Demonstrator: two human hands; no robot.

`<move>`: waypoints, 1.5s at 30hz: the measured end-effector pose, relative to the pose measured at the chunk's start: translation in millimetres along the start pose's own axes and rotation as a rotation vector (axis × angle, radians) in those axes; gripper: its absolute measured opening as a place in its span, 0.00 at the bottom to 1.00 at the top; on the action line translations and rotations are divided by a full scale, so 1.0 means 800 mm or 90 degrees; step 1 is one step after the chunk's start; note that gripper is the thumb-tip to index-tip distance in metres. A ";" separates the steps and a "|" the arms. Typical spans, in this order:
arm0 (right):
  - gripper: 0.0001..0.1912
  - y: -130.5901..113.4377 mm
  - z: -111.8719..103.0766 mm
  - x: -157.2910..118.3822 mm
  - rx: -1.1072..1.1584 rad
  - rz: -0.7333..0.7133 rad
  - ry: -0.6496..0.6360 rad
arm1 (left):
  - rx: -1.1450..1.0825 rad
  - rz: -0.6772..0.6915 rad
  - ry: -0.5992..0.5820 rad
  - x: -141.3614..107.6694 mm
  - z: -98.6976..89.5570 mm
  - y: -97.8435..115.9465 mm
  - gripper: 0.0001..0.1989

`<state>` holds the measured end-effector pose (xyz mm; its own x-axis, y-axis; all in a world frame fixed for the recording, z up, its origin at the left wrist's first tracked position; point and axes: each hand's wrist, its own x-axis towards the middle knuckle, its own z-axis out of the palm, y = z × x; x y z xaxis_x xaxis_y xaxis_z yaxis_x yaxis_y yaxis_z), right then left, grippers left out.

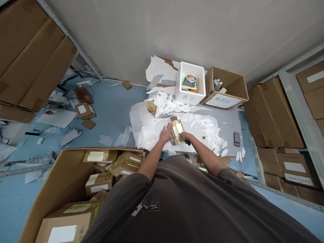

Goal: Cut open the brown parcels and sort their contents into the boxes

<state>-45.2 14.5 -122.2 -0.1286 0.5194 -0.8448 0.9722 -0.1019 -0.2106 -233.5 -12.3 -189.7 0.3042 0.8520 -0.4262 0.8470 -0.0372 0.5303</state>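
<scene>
A small cardboard box (pixel 179 130) with clear yellowish tape and a white label lies on the littered table in front of me. My left hand (pixel 166 133) rests on its left side, fingers spread against the cardboard. At the box's right edge, my right hand (pixel 185 136) is closed round a dark-handled cutter (pixel 187 142); its blade is hidden. Torn white paper strips (pixel 164 104) surround the box, and a crumpled brown paper wad (pixel 151 107) lies behind my left hand.
Behind the work spot stand a white foam box (pixel 190 98) holding books and an open carton (pixel 222 101) with small packs. A large carton (pixel 54 175) full of taped parcels is at my left. Shelves with boxes (pixel 283 111) flank the right; a phone-like object (pixel 236 139) lies nearby.
</scene>
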 end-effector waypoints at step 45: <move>0.14 0.157 0.052 -0.029 0.326 -0.136 0.044 | 0.171 0.184 -0.049 0.008 0.021 0.081 0.38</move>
<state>71.4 -45.9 -149.5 -0.2825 0.6259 -0.7269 0.7046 -0.3788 -0.6000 -169.4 -17.7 -170.4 0.5699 0.7449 -0.3469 0.8024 -0.4135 0.4303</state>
